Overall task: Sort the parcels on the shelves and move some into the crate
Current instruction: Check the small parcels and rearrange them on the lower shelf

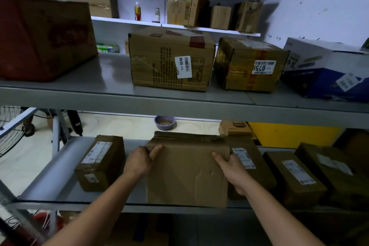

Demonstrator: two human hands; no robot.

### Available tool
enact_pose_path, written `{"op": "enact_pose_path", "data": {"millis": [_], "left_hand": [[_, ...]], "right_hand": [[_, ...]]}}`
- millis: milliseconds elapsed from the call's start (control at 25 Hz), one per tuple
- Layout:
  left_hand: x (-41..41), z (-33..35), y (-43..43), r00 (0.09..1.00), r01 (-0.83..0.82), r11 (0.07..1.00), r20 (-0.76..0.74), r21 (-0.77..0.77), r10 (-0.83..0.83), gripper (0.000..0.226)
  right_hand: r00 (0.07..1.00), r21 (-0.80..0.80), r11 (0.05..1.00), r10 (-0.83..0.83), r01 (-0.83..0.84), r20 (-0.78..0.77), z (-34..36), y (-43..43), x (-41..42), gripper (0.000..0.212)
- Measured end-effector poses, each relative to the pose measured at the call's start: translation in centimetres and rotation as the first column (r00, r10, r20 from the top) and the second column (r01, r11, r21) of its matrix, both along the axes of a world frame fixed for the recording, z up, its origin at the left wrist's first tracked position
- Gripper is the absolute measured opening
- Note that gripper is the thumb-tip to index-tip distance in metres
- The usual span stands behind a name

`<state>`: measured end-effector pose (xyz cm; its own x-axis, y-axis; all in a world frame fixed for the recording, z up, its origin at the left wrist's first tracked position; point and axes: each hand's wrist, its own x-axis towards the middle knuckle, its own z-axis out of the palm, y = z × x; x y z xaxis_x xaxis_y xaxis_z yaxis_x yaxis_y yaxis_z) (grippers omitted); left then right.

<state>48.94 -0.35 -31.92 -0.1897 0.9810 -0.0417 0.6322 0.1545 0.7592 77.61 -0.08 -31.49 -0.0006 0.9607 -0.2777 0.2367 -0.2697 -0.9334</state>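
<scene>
Parcel stands on the lower shelf. The left hand grips its upper left corner. The right hand grips its upper right edge, fingers curled round it.

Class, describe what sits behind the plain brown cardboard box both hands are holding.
A labelled brown parcel shows past the box's right edge, its left part covered. A purple bowl sits on the floor beyond.

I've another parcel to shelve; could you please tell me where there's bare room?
Upper shelf: bare between the reddish box and the 0246 box. Lower shelf: bare left of the small parcel; crowded right of the held box.
</scene>
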Motion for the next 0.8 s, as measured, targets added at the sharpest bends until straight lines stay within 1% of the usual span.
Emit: {"op": "enact_pose_path", "data": {"millis": [40,80,120,160,200,240,280,320,360,400,480,600,640,680,720,760,800], "left_hand": [[-0.1,-0.2,-0.1,0.999,0.026,1.0,0.025,0.004,-0.026,0.066],[-0.1,-0.3,-0.3,0.993,0.053,0.999,0.109,-0.007,-0.052,0.066],[-0.2,-0.4,-0.6,0.962,0.067,0.997,0.269,-0.035,-0.056,0.063],[-0.3,-0.3,-0.8,0.895,0.063,0.992,0.445,-0.105,-0.01,0.061],[-0.4,0.1,-1.0,0.821,0.068,0.98,0.569,-0.186,0.051,0.061],[-0.5,0.4,-1.0,0.792,0.078,0.963,0.603,-0.258,0.098,0.062],[-0.6,0.7,-0.9,0.806,0.089,0.947,0.581,-0.31,0.114,0.063],[-0.7,0.7,-0.7,0.832,0.082,0.933,0.54,-0.349,0.129,0.064],[-0.6,0.6,-0.4,0.852,0.055,0.93,0.503,-0.363,0.146,0.065],[-0.6,0.4,-0.3,0.867,0.014,0.938,0.472,-0.346,0.162,0.064],[-0.2,-0.1,-0.3,0.88,-0.062,0.964,0.441,-0.257,0.174,0.062],[0.0,-0.5,-0.5,0.876,-0.072,0.985,0.462,-0.157,0.138,0.064],[0.1,-0.5,-0.6,0.878,-0.065,0.99,0.465,-0.122,0.115,0.067],[0.1,-0.4,-0.7,0.877,-0.052,0.994,0.471,-0.094,0.09,0.07],[0.2,-0.3,-0.8,0.878,-0.026,0.996,0.474,-0.088,0.065,0.071],[0.4,-0.1,-0.8,0.879,0.01,0.996,0.476,-0.093,0.036,0.07],[0.7,0.0,-0.9,0.878,0.042,0.995,0.479,-0.094,0.008,0.067]], "right_hand": [[1.0,0.007,1.0,-0.01,0.01,0.0,0.0,-0.2,0.1,0.051],[1.0,0.026,0.999,-0.026,0.026,0.005,0.1,-0.3,0.4,0.054],[0.999,0.044,0.998,-0.035,0.035,0.005,0.2,-0.6,0.6,0.056],[0.999,0.058,0.998,-0.033,0.033,-0.002,0.3,-0.9,0.9,0.053],[1.0,0.076,0.997,-0.023,0.023,-0.002,0.4,-1.3,1.0,0.044],[1.0,0.1,0.995,0.005,-0.006,0.018,0.4,-1.7,1.0,0.032],[0.998,0.119,0.991,0.048,-0.054,0.048,0.5,-2.1,0.8,0.023],[0.993,0.135,0.985,0.099,-0.107,0.069,0.3,-2.3,0.8,0.027],[0.986,0.153,0.976,0.143,-0.154,0.08,0.1,-2.4,0.8,0.039],[0.982,0.172,0.968,0.171,-0.182,0.08,0.0,-2.3,0.7,0.055],[0.983,0.187,0.965,0.174,-0.183,0.06,0.1,-2.0,0.5,0.083],[0.999,0.169,0.985,0.041,-0.043,0.014,0.3,-1.6,0.2,0.118],[1.0,0.159,0.987,0.001,-0.005,0.02,0.4,-1.5,0.2,0.127],[0.999,0.145,0.989,-0.02,0.015,0.035,0.3,-1.3,0.1,0.13],[0.998,0.128,0.991,-0.033,0.025,0.057,0.3,-1.4,0.1,0.125],[0.996,0.118,0.993,-0.037,0.027,0.082,0.6,-1.6,-0.2,0.11],[0.993,0.109,0.993,-0.055,0.043,0.104,0.9,-1.8,-0.5,0.086]]}}
